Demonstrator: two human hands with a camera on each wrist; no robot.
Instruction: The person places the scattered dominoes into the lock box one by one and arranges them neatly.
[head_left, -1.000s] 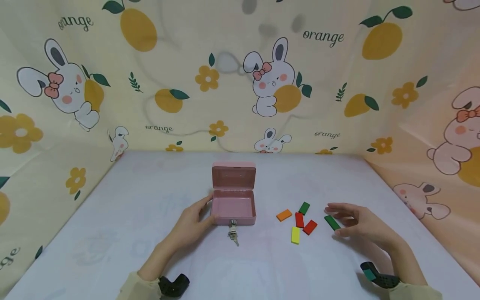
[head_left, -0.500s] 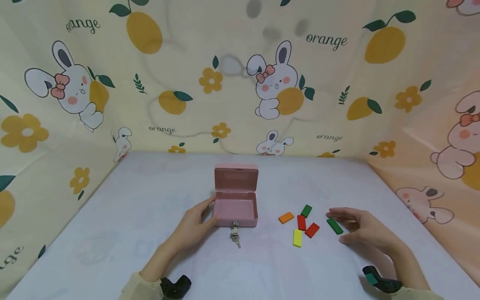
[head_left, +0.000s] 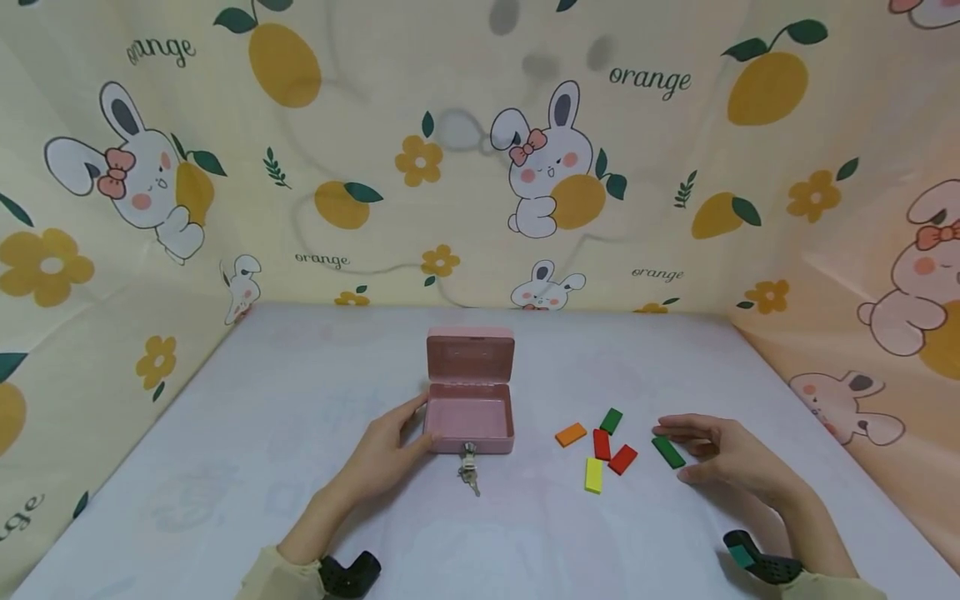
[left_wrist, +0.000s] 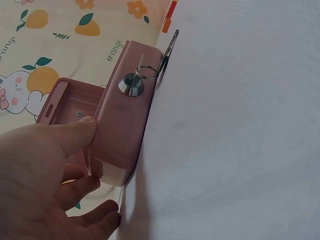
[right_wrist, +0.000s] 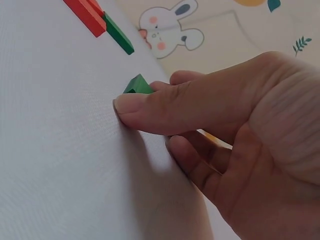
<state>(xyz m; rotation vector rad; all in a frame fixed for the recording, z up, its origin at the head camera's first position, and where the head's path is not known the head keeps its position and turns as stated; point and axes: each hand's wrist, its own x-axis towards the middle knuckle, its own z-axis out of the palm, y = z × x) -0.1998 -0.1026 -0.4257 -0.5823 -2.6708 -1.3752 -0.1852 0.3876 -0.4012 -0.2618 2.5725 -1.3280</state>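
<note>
A small pink cash box (head_left: 469,421) stands on the white table with its lid (head_left: 470,358) raised and nothing inside. My left hand (head_left: 386,450) holds the box at its left side, thumb on the front corner and fingers along the side wall. From the front lock hangs a ring with keys (head_left: 468,477); in the left wrist view one key is in the lock (left_wrist: 131,84). My right hand (head_left: 723,454) rests around a green block (head_left: 667,452) lying on the table, thumb and fingers on either side of it. The thumb partly hides the block in the right wrist view.
Between the box and my right hand lie several flat blocks: an orange block (head_left: 571,434), another green block (head_left: 611,421), a yellow block (head_left: 593,476) and two red blocks, one red block (head_left: 622,459) tilted. A patterned cloth (head_left: 360,150) borders the table's back and sides.
My right thumb has drawn slightly away from the near end of the green block, which stays in place. The head view has shifted a little; the left hand and box have not moved.
</note>
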